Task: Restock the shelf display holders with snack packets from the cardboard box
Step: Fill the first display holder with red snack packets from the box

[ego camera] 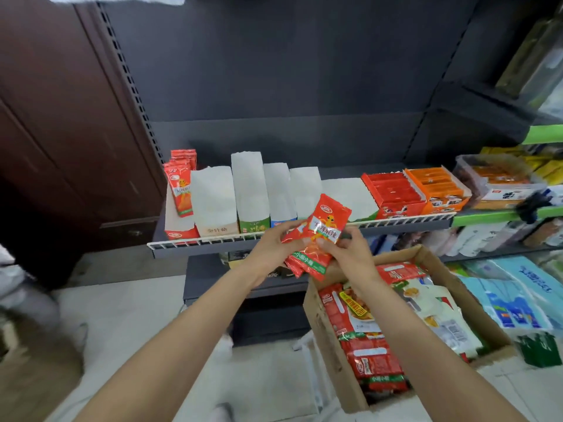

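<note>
We are gripping a fan of red snack packets (316, 239) in both hands, left hand (275, 243) and right hand (350, 251); their long axes are tilting up-right, the half-filled red holder (179, 220) lying up-left, nearer our left hand.

I'm reading little here: the red snack packet (324, 236) in front is showing white-label Chinese characters too blurred to make out, plus a green bottom band with "小" characters; I'm seeing a round white brand logo on the red display holder (179, 220), text illegible; everything else is blurring out
</note>
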